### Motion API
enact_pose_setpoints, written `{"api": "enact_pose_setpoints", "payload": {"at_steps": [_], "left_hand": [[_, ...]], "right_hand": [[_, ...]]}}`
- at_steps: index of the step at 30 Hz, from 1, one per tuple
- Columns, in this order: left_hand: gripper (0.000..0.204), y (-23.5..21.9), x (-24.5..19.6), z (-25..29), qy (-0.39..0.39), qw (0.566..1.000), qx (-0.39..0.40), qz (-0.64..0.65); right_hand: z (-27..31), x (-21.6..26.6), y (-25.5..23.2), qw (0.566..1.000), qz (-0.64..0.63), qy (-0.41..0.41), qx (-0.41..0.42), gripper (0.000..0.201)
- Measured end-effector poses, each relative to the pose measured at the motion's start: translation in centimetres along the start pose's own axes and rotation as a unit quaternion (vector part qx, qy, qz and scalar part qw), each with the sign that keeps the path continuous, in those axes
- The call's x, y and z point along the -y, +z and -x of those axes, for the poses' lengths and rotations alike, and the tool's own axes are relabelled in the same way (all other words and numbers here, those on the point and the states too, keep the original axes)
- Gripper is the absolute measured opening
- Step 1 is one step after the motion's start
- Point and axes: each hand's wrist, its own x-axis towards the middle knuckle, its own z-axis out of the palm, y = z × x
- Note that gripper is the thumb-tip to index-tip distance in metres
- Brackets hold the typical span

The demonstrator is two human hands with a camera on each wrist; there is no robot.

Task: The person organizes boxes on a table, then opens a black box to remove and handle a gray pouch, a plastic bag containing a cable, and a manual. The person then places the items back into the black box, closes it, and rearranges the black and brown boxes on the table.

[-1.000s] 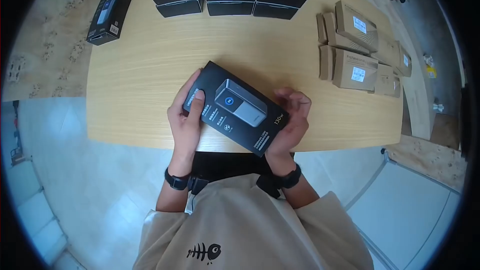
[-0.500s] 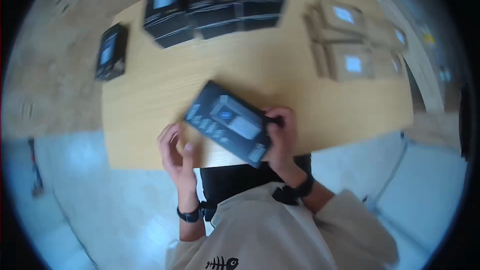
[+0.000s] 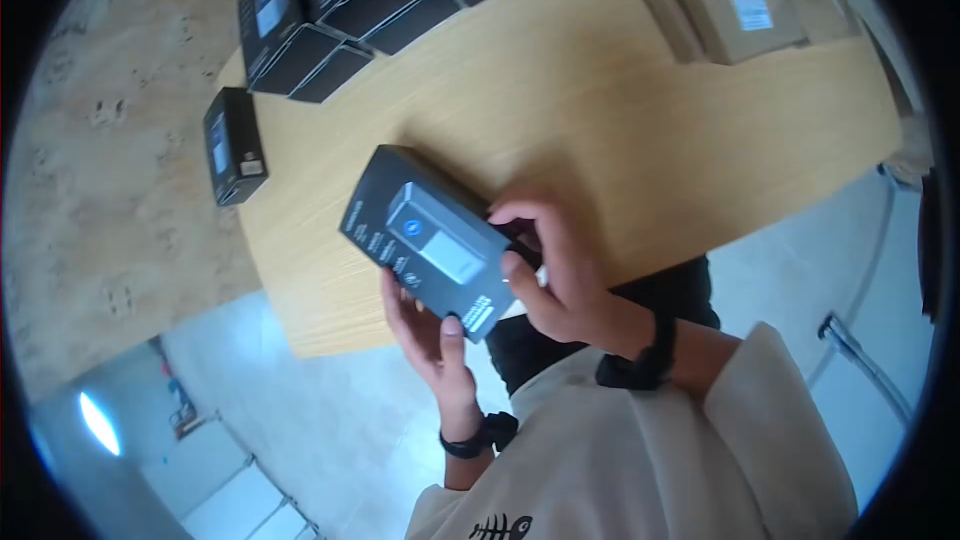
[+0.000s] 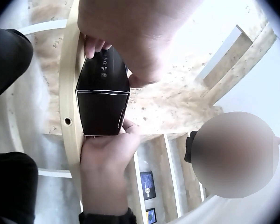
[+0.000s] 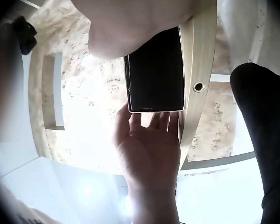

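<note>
A black power bank box (image 3: 425, 245), printed with a grey power bank, is held tilted over the table's near edge. My left hand (image 3: 440, 345) grips its lower long side, with the thumb on the front face near the bottom corner. At the right end, my right hand (image 3: 560, 275) holds it with thumb and fingers around the side. In the left wrist view the box (image 4: 102, 112) shows a plain black end between both hands. The right wrist view has my left hand's (image 5: 149, 156) fingers reaching behind the box (image 5: 156, 74).
More black boxes (image 3: 390, 10) stand stacked at the table's back left, with a single black box (image 3: 235, 145) close to the left edge. Brown cardboard boxes (image 3: 740, 15) are piled at the back right. The wooden table (image 3: 640, 170) ends just before my body.
My left hand let go of the box's left end, moved off, and took hold of its lower side. My right hand kept its hold. The head view has turned and shifted.
</note>
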Motion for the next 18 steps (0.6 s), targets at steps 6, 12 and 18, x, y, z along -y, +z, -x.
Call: {"api": "enact_pose_setpoints", "payload": {"at_steps": [6,12,18], "left_hand": [[0.097,-0.7,0.1,0.7,-0.044,0.999,-0.005,-0.001],[0.093,-1.3,-2.2,1.4,0.140,0.922,0.012,-0.361],[0.063,-4.3,-2.9,-1.8,0.163,0.843,0.121,-0.499]], "right_hand": [[-0.3,-0.2,-0.8,0.999,0.024,-0.021,0.044,0.035],[-0.6,0.4,-0.7,0.998,-0.001,-0.009,0.059,0.037],[0.2,-0.6,-1.2,0.985,0.027,0.076,0.151,0.017]]}}
